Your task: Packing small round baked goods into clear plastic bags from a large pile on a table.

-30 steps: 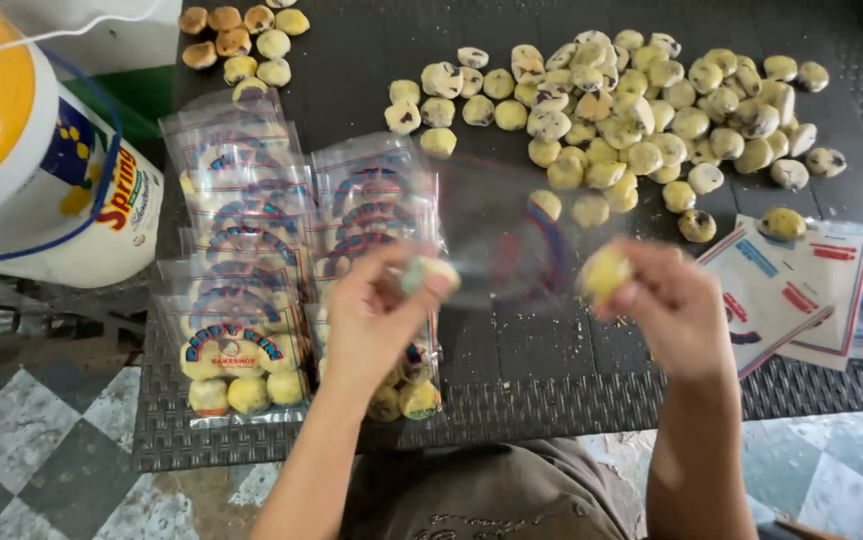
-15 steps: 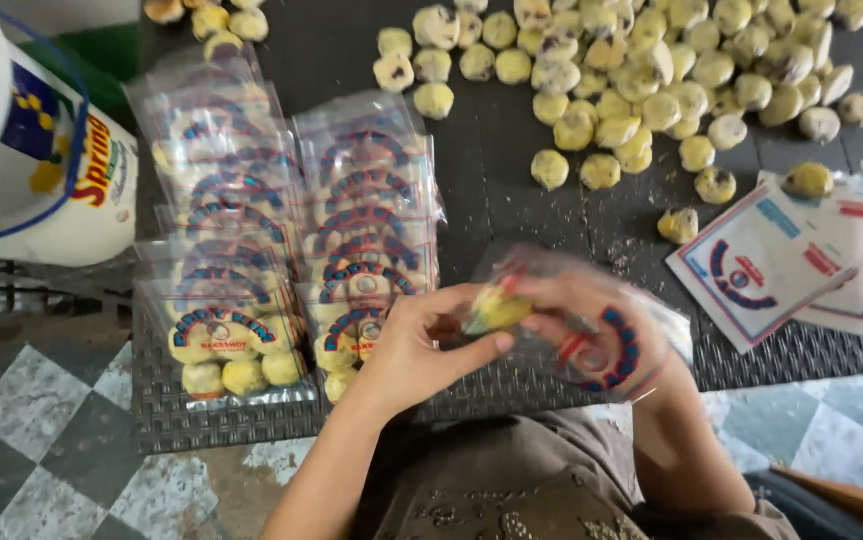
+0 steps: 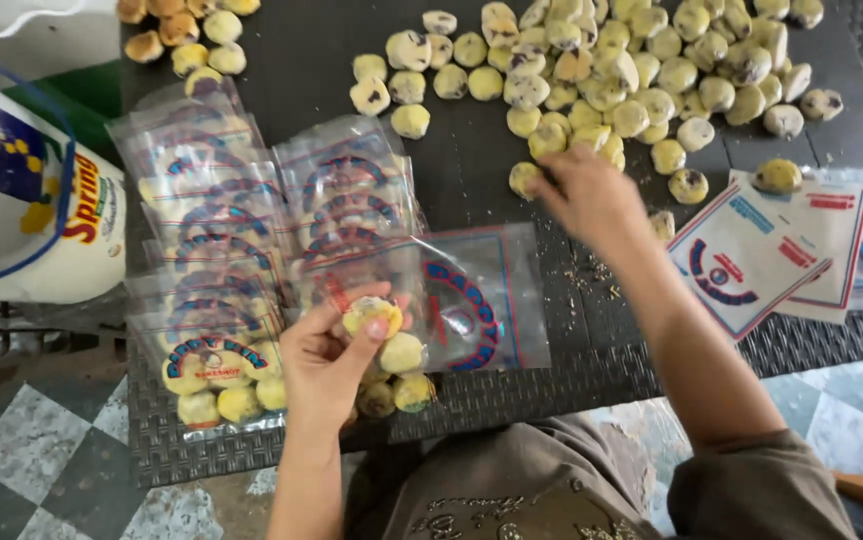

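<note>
Dark woven tabletop (image 3: 472, 180) fills most of the frame; checkered green-and-white floor tiles (image 3: 42, 470) show at lower left and lower right. We see a large white tub (image 3: 22, 200) with a blue band and a blue handle standing at the left edge, off the tabletop.

Across the upper right spreads a loose heap of pale yellow round cookies (image 3: 632, 70), some with dark specks. A smaller cluster of browner cookies (image 3: 187, 35) sits at upper left.

Left of centre lie two overlapping columns of filled clear bags (image 3: 212, 260) with red-and-blue printing, cookies visible at their lower ends. At right, flat empty bags (image 3: 782, 240) of the same kind lie fanned out, one cookie resting at their upper edge.

Our left hand (image 3: 327, 365), lower centre, holds an open clear bag (image 3: 462, 295) that lies across the tabletop to its right; thumb and fingers are pinched together on a single yellow cookie (image 3: 372, 313) at the bag's mouth. A few more cookies sit just below it, seemingly inside the bag.

Our right hand (image 3: 587, 195) reaches up to the lower edge of the big heap, fingers curled over the cookies there. We cannot tell whether its grip is closed on one; the hand is blurred.
</note>
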